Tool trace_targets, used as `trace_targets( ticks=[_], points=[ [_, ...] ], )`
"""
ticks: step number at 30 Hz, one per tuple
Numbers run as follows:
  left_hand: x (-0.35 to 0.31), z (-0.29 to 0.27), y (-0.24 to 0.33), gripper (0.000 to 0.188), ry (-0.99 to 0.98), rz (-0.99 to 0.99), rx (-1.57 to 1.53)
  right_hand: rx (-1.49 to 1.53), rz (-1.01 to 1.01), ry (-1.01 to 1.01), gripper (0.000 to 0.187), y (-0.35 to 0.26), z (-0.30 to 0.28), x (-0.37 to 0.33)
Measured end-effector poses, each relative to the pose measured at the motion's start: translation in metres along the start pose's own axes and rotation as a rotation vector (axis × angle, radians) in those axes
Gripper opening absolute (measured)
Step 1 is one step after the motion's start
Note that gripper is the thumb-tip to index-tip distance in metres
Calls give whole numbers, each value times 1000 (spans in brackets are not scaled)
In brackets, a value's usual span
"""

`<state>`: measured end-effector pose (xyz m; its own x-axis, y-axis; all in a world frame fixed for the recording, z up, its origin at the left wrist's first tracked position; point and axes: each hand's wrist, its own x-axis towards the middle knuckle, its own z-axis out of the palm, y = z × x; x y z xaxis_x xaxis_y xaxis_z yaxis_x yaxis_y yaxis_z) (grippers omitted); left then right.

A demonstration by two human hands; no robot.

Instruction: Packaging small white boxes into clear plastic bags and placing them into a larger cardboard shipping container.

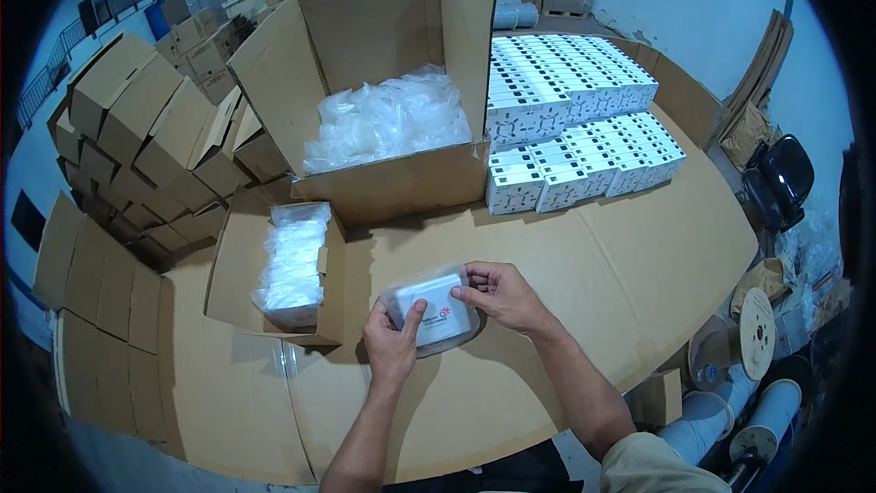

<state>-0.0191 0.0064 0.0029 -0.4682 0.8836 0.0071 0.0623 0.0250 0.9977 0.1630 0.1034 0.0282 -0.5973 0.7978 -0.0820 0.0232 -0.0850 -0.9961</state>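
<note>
Between my hands is a flat white box-shaped item (432, 307) in a clear plastic bag, held above the cardboard-covered table. My left hand (392, 340) grips its left side, thumb on the white face. At the upper right edge, my right hand (500, 294) pinches the bag and item, thumb on top. Left of my hands, a small open carton (330, 310) holds a row of similar items in clear bags (294, 260). Behind it stands a large open carton (401, 192), with a heap of clear plastic bags (392, 119) inside.
Stacked white printed boxes (575, 128) stand at the back right of the table (566, 265). Many brown cartons (146, 128) are piled at the left. Cable spools (756, 333) and a black chair (778, 178) lie beyond the table's right edge.
</note>
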Motion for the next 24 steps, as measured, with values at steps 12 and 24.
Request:
trace_targets(
  ticks=[12, 24],
  points=[
    [0, -1, 4, 31, 13, 123, -103, -42, -110, 110, 20, 2, 3, -1],
    [3, -4, 14, 43, -68, 248, -156, 38, -161, 67, 24, -10, 5, -5]
  ],
)
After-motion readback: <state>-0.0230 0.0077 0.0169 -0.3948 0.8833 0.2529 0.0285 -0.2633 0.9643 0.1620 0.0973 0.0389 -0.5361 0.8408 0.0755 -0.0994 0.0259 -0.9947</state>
